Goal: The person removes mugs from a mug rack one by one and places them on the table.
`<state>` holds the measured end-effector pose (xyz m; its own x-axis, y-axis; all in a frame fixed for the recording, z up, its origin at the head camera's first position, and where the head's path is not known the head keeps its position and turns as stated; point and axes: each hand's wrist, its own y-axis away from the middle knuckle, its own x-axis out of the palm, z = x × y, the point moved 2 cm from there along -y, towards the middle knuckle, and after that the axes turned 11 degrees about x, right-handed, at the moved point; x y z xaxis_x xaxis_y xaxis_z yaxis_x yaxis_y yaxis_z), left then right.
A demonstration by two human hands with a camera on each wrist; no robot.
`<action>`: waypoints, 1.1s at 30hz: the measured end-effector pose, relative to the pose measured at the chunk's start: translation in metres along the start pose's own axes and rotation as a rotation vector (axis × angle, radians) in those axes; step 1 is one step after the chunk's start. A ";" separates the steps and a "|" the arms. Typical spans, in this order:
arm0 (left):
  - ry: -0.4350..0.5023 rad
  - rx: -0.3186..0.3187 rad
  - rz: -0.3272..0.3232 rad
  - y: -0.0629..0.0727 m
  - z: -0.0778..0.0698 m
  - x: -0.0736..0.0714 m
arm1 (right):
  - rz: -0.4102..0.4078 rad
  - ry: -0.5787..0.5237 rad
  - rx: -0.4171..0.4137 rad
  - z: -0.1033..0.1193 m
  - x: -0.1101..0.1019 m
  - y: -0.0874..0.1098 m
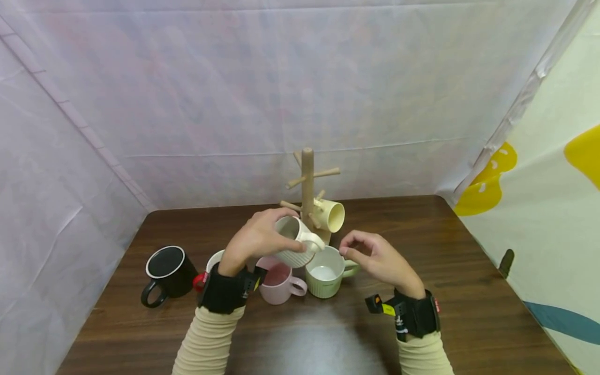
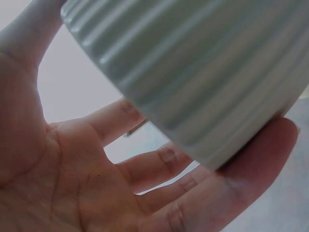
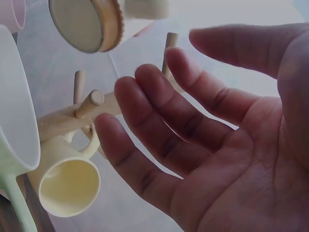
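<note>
My left hand (image 1: pixel 253 239) grips a white ribbed mug (image 1: pixel 292 256) between thumb and fingers, holding it tilted above the pink and green mugs. Its handle points right, toward my other hand. Close up in the left wrist view, the ribbed wall (image 2: pixel 193 82) lies across my fingers. Just right of it, my right hand (image 1: pixel 382 260) hovers with fingers loosely bent and nothing in them. Behind the held mug stands a wooden mug tree (image 1: pixel 307 182), its lower post partly hidden. A pale yellow mug (image 1: pixel 329 215) hangs by its handle from a low peg.
Below the hands, a light green mug (image 1: pixel 323 286) and a pink mug (image 1: pixel 275 294) stand side by side. At the left are a black mug (image 1: pixel 180 276) and a red-handled white mug (image 1: pixel 214 259), partly behind my wrist. White cloth (image 1: pixel 211 104) hangs behind the brown table (image 1: pixel 469 291).
</note>
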<state>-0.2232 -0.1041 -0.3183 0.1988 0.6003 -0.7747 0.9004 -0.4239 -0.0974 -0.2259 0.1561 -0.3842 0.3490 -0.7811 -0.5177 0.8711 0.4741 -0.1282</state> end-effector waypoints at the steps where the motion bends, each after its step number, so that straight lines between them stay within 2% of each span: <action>1: 0.001 0.006 0.005 -0.001 -0.001 0.001 | -0.005 -0.005 0.001 0.001 0.000 0.000; 11: -0.026 0.101 0.036 -0.007 -0.011 0.014 | -0.065 -0.098 0.023 0.007 0.004 0.000; 19: -0.017 0.104 0.063 -0.009 -0.017 0.020 | -0.111 -0.168 0.068 0.014 0.006 0.000; 24: -0.016 0.117 0.066 -0.011 -0.020 0.025 | -0.109 -0.202 0.088 0.015 0.007 0.000; 33: -0.014 0.148 0.068 -0.014 -0.025 0.031 | -0.080 -0.238 0.055 0.017 0.010 0.001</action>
<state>-0.2201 -0.0626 -0.3255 0.2510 0.5575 -0.7913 0.8180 -0.5592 -0.1346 -0.2159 0.1422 -0.3749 0.3441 -0.8921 -0.2930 0.9145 0.3891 -0.1108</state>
